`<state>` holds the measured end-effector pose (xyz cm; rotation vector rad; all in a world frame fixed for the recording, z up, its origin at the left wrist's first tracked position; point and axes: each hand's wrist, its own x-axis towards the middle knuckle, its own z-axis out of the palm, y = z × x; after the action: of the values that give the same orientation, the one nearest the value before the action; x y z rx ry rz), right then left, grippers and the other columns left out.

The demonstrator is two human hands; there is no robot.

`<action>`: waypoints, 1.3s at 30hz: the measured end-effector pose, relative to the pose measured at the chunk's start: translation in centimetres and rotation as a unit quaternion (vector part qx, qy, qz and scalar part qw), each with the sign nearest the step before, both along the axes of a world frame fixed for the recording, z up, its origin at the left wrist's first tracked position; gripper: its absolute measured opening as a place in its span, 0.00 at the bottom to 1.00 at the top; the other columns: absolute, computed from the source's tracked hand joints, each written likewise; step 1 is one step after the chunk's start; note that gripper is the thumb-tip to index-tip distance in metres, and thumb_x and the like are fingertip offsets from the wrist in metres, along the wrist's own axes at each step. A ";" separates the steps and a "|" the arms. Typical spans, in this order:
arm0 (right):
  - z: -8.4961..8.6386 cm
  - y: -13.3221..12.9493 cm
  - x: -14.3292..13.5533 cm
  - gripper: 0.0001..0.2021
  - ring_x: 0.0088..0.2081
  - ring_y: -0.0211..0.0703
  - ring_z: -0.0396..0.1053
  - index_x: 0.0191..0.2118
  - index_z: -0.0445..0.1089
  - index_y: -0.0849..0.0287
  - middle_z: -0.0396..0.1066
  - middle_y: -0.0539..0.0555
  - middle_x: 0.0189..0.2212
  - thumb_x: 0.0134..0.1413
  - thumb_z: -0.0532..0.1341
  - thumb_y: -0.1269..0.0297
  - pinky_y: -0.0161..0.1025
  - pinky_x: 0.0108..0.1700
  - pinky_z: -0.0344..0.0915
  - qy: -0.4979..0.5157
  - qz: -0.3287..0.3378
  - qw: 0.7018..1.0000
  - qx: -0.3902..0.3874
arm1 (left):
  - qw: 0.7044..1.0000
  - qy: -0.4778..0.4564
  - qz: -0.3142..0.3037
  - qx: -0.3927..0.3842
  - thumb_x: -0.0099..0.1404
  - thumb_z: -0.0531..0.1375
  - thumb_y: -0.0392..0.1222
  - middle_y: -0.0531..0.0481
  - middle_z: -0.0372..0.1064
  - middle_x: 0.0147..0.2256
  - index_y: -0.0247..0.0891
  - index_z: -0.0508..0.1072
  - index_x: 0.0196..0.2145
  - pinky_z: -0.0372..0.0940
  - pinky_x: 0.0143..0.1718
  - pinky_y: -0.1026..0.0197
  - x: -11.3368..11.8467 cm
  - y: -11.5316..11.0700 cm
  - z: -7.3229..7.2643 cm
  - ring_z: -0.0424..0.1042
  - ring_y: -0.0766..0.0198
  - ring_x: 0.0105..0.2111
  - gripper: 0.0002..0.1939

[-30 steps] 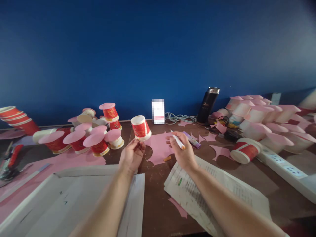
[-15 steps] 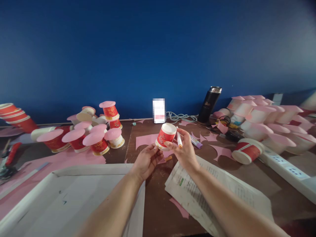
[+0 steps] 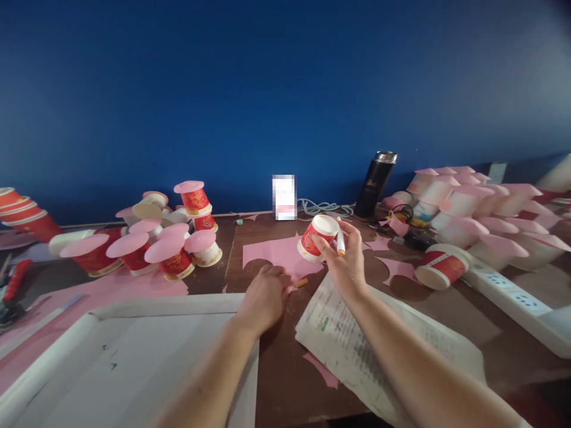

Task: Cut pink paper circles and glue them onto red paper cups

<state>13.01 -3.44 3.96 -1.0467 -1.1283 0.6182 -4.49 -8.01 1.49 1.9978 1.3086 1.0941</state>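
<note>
My right hand [image 3: 345,258] is closed around a small red and white paper cup [image 3: 317,239], tilted with its white mouth facing up. The same hand also grips a white marker pen [image 3: 341,238] with an orange end pointing down. My left hand [image 3: 266,297] is low over the table, its back toward me. Its fingers are bent close together at the edge of a pink paper scrap [image 3: 272,254] with curved cut-outs; the fingertips are partly hidden. Right beside them, on the scrap, lies a small orange cap [image 3: 301,283].
Pink-topped red cups [image 3: 172,252] cluster at left; pink-topped white cups [image 3: 473,205] are heaped at right. A white box tray [image 3: 169,356], printed sheets [image 3: 330,321], a black flask [image 3: 377,184], a phone [image 3: 284,197], a power strip [image 3: 513,297] and a lying cup [image 3: 441,266] surround my hands.
My left hand has come away from the cup and moved down to the pink scrap. My right hand has carried the cup and marker pen slightly right, tilting the cup more.
</note>
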 end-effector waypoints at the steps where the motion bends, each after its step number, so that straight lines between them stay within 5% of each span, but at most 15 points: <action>1: 0.0 0.0 0.0 0.30 0.41 0.47 0.70 0.49 0.60 0.56 0.69 0.56 0.43 0.40 0.69 0.57 0.47 0.44 0.67 -0.007 0.000 1.000 -0.003 | 1.000 0.010 -0.020 -0.005 0.54 0.60 0.32 0.42 0.74 0.41 0.45 0.79 0.37 0.56 0.52 0.52 0.3 -0.4 0.0 0.67 0.49 0.46 0.14; 6: -0.1 -0.2 -0.2 0.28 0.41 0.46 0.70 0.49 0.61 0.55 0.69 0.56 0.43 0.41 0.69 0.58 0.46 0.43 0.67 -0.036 -0.009 0.999 -0.002 | 0.991 -0.033 -0.132 -0.002 0.53 0.61 0.29 0.45 0.74 0.43 0.48 0.77 0.42 0.49 0.57 0.51 1.8 -2.0 1.4 0.67 0.49 0.49 0.21; 8: -0.2 -0.2 -0.3 0.28 0.41 0.45 0.70 0.49 0.61 0.55 0.69 0.56 0.44 0.41 0.69 0.58 0.45 0.43 0.67 -0.042 -0.009 0.999 -0.001 | 0.986 -0.029 -0.162 -0.004 0.53 0.59 0.29 0.45 0.75 0.40 0.48 0.79 0.40 0.56 0.53 0.53 1.6 -2.1 2.0 0.70 0.51 0.44 0.19; 12: -0.6 -0.2 -0.5 0.28 0.40 0.46 0.70 0.49 0.61 0.55 0.70 0.55 0.42 0.40 0.69 0.58 0.45 0.43 0.67 -0.044 0.015 0.999 -0.005 | 0.998 0.001 0.037 0.058 0.52 0.58 0.26 0.44 0.75 0.39 0.45 0.79 0.37 0.57 0.52 0.53 0.1 -1.2 2.0 0.69 0.50 0.44 0.19; 14: -0.7 -0.2 -0.6 0.28 0.41 0.46 0.70 0.48 0.61 0.55 0.70 0.55 0.42 0.40 0.69 0.57 0.46 0.43 0.67 -0.044 0.030 0.998 -0.012 | 0.994 0.070 0.068 0.049 0.50 0.58 0.26 0.42 0.74 0.40 0.42 0.79 0.31 0.59 0.51 0.52 -0.5 -0.8 1.6 0.70 0.49 0.44 0.16; 16: -0.8 -0.3 -0.7 0.28 0.41 0.47 0.70 0.49 0.61 0.55 0.70 0.55 0.42 0.40 0.69 0.57 0.46 0.43 0.68 -0.045 0.033 0.998 -0.013 | 0.983 0.181 0.029 0.016 0.52 0.57 0.27 0.42 0.73 0.44 0.41 0.78 0.32 0.61 0.51 0.52 -0.5 -0.8 1.3 0.70 0.50 0.46 0.15; 18: -0.7 -0.3 -0.6 0.29 0.41 0.47 0.70 0.49 0.61 0.55 0.70 0.55 0.43 0.40 0.69 0.57 0.46 0.43 0.68 -0.049 0.021 0.999 -0.011 | 0.956 0.291 -0.035 -0.013 0.57 0.54 0.30 0.44 0.68 0.52 0.40 0.75 0.44 0.60 0.53 0.51 0.0 -1.2 1.2 0.66 0.52 0.52 0.19; 22: -0.4 0.0 -0.3 0.29 0.39 0.47 0.70 0.49 0.61 0.55 0.70 0.55 0.42 0.39 0.69 0.56 0.47 0.42 0.67 -0.059 -0.021 0.998 -0.006 | 0.912 0.403 -0.073 -0.016 0.63 0.48 0.31 0.40 0.59 0.59 0.35 0.61 0.59 0.58 0.56 0.52 1.2 -2.3 1.2 0.58 0.54 0.59 0.25; 34: -1.4 0.2 -0.6 0.27 0.41 0.47 0.70 0.50 0.61 0.53 0.70 0.55 0.43 0.43 0.68 0.56 0.46 0.43 0.68 -0.084 0.031 0.996 0.017 | 0.918 0.371 -0.138 0.013 0.65 0.48 0.33 0.44 0.73 0.37 0.36 0.69 0.44 0.67 0.39 0.57 3.6 -4.6 3.4 0.73 0.58 0.36 0.14; 37: -1.6 0.2 -1.1 0.26 0.43 0.48 0.69 0.49 0.62 0.53 0.69 0.55 0.44 0.43 0.68 0.56 0.46 0.46 0.67 -0.127 0.033 0.991 0.026 | 0.934 0.351 -0.065 -0.027 0.64 0.49 0.34 0.48 0.74 0.33 0.39 0.73 0.35 0.66 0.38 0.59 2.3 -3.6 3.8 0.73 0.60 0.33 0.12; 39: -1.7 0.0 -1.4 0.26 0.44 0.49 0.69 0.49 0.62 0.53 0.69 0.55 0.45 0.43 0.68 0.56 0.47 0.46 0.66 -0.149 0.033 0.988 0.027 | 0.934 0.345 0.082 -0.031 0.64 0.49 0.33 0.46 0.74 0.38 0.40 0.73 0.41 0.65 0.41 0.60 0.9 -2.5 3.7 0.73 0.60 0.39 0.15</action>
<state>11.63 -3.40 2.28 -1.0810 -1.4383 0.4898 -3.63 -10.46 5.17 2.3562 1.8466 0.3880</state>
